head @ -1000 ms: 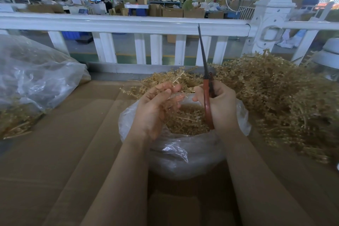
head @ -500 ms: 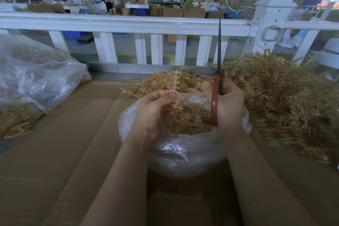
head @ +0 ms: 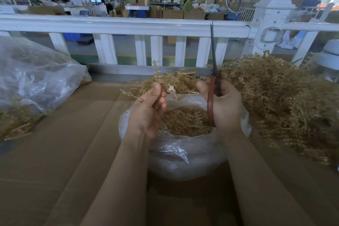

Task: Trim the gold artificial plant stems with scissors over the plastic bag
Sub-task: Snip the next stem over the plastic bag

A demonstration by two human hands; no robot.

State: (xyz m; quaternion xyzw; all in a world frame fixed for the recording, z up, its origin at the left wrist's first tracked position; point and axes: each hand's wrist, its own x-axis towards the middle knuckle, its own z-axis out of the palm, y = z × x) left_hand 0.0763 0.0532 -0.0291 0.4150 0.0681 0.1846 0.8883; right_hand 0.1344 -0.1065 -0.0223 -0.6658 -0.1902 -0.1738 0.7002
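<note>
Gold stem (head: 171,88) now pinched higher in left hand (head: 148,110) above plastic bag (head: 183,154), right hand (head: 224,104) gripping closed scissors (head: 212,79), blades swung back toward upright.

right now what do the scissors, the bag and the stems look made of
Scissors: dark, matte blades, likely metal; red-brown handles, probably painted or coated.
Bag: thin clear plastic, glossy and crinkled, contents showing through.
Stems: gold-coloured, probably moulded plastic, with regular little knobs along each.
</note>
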